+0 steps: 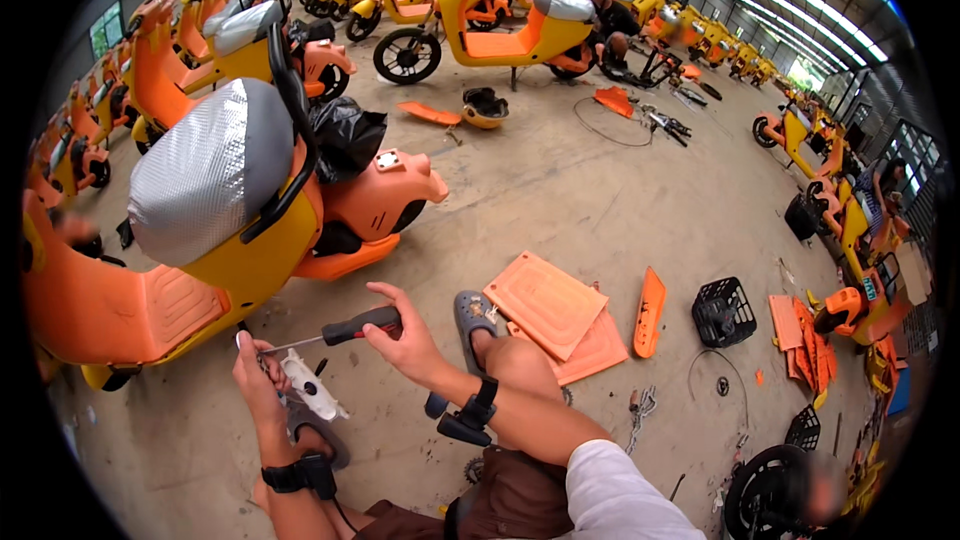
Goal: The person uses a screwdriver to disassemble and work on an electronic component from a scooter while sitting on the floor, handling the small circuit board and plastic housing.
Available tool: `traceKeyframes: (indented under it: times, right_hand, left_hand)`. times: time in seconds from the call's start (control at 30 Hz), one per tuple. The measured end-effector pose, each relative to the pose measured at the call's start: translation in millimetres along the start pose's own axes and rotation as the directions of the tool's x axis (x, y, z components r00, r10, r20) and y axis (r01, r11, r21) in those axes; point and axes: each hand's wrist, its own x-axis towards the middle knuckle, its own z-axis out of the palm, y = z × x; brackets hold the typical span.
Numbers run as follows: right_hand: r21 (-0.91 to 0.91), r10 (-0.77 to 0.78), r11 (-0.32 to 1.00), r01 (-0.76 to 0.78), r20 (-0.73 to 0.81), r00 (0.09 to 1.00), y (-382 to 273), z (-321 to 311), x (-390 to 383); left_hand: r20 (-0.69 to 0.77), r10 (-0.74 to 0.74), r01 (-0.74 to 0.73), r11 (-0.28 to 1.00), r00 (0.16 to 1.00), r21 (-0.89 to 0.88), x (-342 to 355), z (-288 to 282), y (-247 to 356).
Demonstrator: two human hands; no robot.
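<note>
My right hand point(412, 340) grips a screwdriver point(362, 326) by its black handle with red marks, between thumb and fingers; the forefinger sticks out. The metal shaft runs left, its tip at the fingers of my left hand point(262, 380). Those fingers are curled at one end of a white elongated part point(312, 387) with a dark round spot in its middle. How exactly they hold it is partly hidden. Just beyond the hands stands a yellow and orange scooter point(240, 250), its seat wrapped in silver cover.
Flat orange panels point(548, 302) lie right of my foot, beside a narrow orange piece point(650, 312). Further right are a black basket point(723, 312), a chain point(641, 415) and a wheel point(765, 490). Rows of scooters point(480, 30) fill the back, where a person point(612, 25) crouches.
</note>
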Motion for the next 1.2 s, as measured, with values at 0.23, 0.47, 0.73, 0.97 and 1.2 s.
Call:
traceKeyframes:
  times: [0.23,0.47,0.73,0.97,1.2]
  right_hand:
    - [0.050,0.247,0.969,-0.242,-0.174,0.953,5,-6,8]
    - [-0.035,-0.035,0.999,0.033,-0.055,0.998,4,-18,4]
    - [0.027,0.094,0.995,-0.091,-0.137,0.986,-22,-15,3]
    - [0.165,0.104,0.983,-0.084,-0.118,0.988,-26,-14,6]
    - [0.058,-0.007,0.998,0.013,-0.107,0.994,-18,-22,6]
  left_hand:
    - [0.051,0.010,-0.018,0.987,0.999,0.160,-9,2,-1]
    - [0.177,-0.125,0.146,0.983,0.976,-0.110,-2,2,-8]
    - [0.160,-0.145,0.163,0.981,0.976,-0.105,2,12,-10]
    - [0.143,-0.148,0.158,0.985,0.979,-0.064,1,15,-7]
    - [0.080,-0.148,0.146,0.989,0.986,0.039,4,17,-16]
